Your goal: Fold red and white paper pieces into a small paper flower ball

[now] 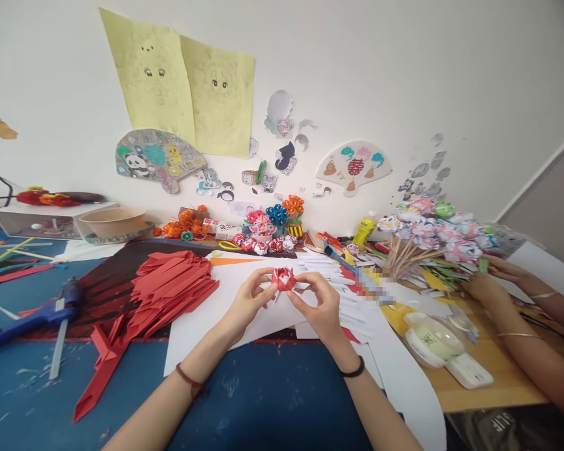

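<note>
Both my hands meet over a white sheet of paper [202,332] at the table's middle. Between them is a small red-and-white folded paper flower [283,279]. My left hand [249,304] pinches its left side with curled fingers. My right hand [318,305] pinches its right side. A red cord circles my left wrist and a black band my right wrist.
A pile of red folded paper strips [169,285] lies left of my hands, a blue glue gun [32,316] further left. Finished paper flowers [263,241] line the wall. Another person's hands [491,279] hold a paper-flower bouquet [432,235] at right, near a white tape dispenser [439,344].
</note>
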{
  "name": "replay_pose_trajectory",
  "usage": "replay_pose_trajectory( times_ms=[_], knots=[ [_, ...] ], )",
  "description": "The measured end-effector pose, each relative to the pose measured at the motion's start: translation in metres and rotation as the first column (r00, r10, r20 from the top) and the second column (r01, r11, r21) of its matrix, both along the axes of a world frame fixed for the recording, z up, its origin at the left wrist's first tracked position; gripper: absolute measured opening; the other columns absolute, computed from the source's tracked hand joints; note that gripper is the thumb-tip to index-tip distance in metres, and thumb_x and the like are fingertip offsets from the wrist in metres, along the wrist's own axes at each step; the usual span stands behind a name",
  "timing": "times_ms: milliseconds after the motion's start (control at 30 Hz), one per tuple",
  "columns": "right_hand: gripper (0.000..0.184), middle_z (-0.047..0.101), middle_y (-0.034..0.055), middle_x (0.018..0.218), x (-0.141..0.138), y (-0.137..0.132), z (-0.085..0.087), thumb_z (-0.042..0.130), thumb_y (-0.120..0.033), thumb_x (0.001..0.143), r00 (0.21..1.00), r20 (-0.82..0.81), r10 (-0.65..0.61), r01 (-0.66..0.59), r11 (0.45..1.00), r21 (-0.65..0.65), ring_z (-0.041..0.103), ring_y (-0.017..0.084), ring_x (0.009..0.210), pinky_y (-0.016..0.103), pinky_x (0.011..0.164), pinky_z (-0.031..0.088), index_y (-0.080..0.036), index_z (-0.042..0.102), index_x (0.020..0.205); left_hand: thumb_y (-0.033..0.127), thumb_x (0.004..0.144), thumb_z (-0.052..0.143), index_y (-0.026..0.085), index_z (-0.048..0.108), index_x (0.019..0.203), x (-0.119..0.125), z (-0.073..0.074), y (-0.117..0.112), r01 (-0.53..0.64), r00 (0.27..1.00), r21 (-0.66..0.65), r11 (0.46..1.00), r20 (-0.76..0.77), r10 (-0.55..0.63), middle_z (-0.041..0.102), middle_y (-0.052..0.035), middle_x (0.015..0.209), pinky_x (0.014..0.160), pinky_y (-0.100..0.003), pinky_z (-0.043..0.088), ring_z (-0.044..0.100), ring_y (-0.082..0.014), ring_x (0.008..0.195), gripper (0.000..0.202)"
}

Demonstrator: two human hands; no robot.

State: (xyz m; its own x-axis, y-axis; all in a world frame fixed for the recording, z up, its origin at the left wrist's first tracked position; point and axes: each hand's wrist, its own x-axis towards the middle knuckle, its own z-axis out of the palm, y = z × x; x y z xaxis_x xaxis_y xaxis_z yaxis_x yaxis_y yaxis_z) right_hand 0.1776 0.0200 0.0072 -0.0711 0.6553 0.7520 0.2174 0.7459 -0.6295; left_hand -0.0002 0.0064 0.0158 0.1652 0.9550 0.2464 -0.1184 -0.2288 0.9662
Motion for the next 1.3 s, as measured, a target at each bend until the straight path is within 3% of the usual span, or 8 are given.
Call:
replay_pose_trajectory(
  times_ms=[100, 233, 400, 467, 533, 900, 1100, 1300],
  knots=[
    [0.022, 0.065, 0.0052, 0.096, 0.0, 0.001, -0.001, 0.074, -0.023, 0.081, 1.0, 0.011, -0.024, 0.024, 0.999, 0.029, 0.064, 0.018, 0.078, 0.035, 0.071, 0.056, -0.023, 0.065, 0.1, 0.043, 0.086, 0.066, 0.024, 0.051, 0.124, 0.0, -0.004, 0.003, -0.052, 0.998, 0.045, 0.998, -0.02, 0.053, 0.058, -0.0099, 0.124, 0.068, -0.026, 0.045, 0.059, -0.0155, 0.086, 0.045],
    [0.017, 0.064, 0.0047, 0.093, 0.001, 0.001, -0.003, 0.074, -0.022, 0.081, 0.996, 0.016, -0.083, 0.082, 0.995, 0.05, 0.062, 0.017, 0.072, 0.035, 0.072, 0.055, -0.022, 0.065, 0.095, 0.04, 0.084, 0.069, 0.025, 0.047, 0.114, 0.0, -0.009, 0.006, -0.217, 0.961, 0.2, 0.955, -0.125, 0.245, 0.056, -0.0065, 0.119, 0.072, -0.027, 0.046, 0.06, -0.0159, 0.088, 0.041],
    [0.016, 0.064, 0.0045, 0.093, 0.0, 0.002, -0.004, 0.074, -0.023, 0.081, 0.997, 0.011, -0.074, 0.073, 0.996, 0.054, 0.063, 0.017, 0.076, 0.034, 0.072, 0.055, -0.021, 0.065, 0.095, 0.028, 0.089, 0.064, 0.024, 0.057, 0.105, -0.003, -0.005, 0.002, -0.248, 0.834, 0.594, 0.765, -0.271, 0.481, 0.059, -0.0049, 0.107, 0.084, -0.032, 0.044, 0.056, -0.0202, 0.099, 0.018],
    [0.017, 0.064, 0.0041, 0.093, 0.001, 0.002, -0.004, 0.074, -0.022, 0.082, 0.998, 0.008, -0.059, 0.059, 0.997, 0.04, 0.063, 0.016, 0.075, 0.033, 0.071, 0.055, -0.021, 0.064, 0.095, 0.024, 0.092, 0.06, 0.023, 0.06, 0.101, -0.004, -0.001, -0.001, -0.204, 0.79, 0.693, 0.692, -0.301, 0.535, 0.06, -0.0053, 0.104, 0.089, -0.035, 0.043, 0.055, -0.0213, 0.1, 0.009],
    [0.017, 0.064, 0.0038, 0.093, 0.001, 0.003, -0.004, 0.074, -0.022, 0.082, 0.999, 0.002, -0.045, 0.045, 0.999, 0.025, 0.063, 0.016, 0.073, 0.033, 0.071, 0.055, -0.021, 0.064, 0.096, 0.024, 0.093, 0.058, 0.023, 0.061, 0.099, -0.005, 0.002, -0.003, -0.168, 0.764, 0.734, 0.659, -0.325, 0.557, 0.061, -0.0055, 0.103, 0.09, -0.037, 0.042, 0.055, -0.022, 0.1, 0.007],
    [0.018, 0.065, 0.0049, 0.094, 0.0, 0.003, -0.005, 0.074, -0.022, 0.081, 0.999, 0.03, 0.039, -0.039, 0.999, -0.015, 0.065, 0.019, 0.081, 0.034, 0.073, 0.057, -0.021, 0.065, 0.096, 0.02, 0.093, 0.057, 0.021, 0.059, 0.086, -0.012, 0.007, 0.0, -0.093, 0.811, 0.651, 0.754, -0.389, 0.436, 0.06, -0.0037, 0.093, 0.089, -0.036, 0.039, 0.052, -0.0211, 0.094, 0.008],
    [0.018, 0.065, 0.005, 0.093, -0.001, 0.003, -0.005, 0.074, -0.023, 0.081, 0.997, 0.0, 0.074, -0.074, 0.996, -0.059, 0.065, 0.019, 0.082, 0.034, 0.073, 0.057, -0.021, 0.065, 0.097, 0.019, 0.092, 0.059, 0.021, 0.059, 0.083, -0.013, 0.006, -0.001, -0.078, 0.818, 0.644, 0.761, -0.395, 0.418, 0.059, -0.0026, 0.092, 0.089, -0.036, 0.038, 0.051, -0.0207, 0.093, 0.009],
    [0.018, 0.065, 0.0051, 0.092, 0.0, 0.004, -0.004, 0.075, -0.021, 0.081, 0.995, 0.034, 0.095, -0.094, 0.995, -0.03, 0.064, 0.019, 0.081, 0.033, 0.07, 0.056, -0.022, 0.067, 0.096, 0.024, 0.093, 0.059, 0.021, 0.059, 0.086, -0.009, 0.003, -0.001, -0.133, 0.779, 0.652, 0.746, -0.396, 0.486, 0.058, -0.0045, 0.099, 0.09, -0.037, 0.038, 0.05, -0.0221, 0.098, 0.007]
  ],
)
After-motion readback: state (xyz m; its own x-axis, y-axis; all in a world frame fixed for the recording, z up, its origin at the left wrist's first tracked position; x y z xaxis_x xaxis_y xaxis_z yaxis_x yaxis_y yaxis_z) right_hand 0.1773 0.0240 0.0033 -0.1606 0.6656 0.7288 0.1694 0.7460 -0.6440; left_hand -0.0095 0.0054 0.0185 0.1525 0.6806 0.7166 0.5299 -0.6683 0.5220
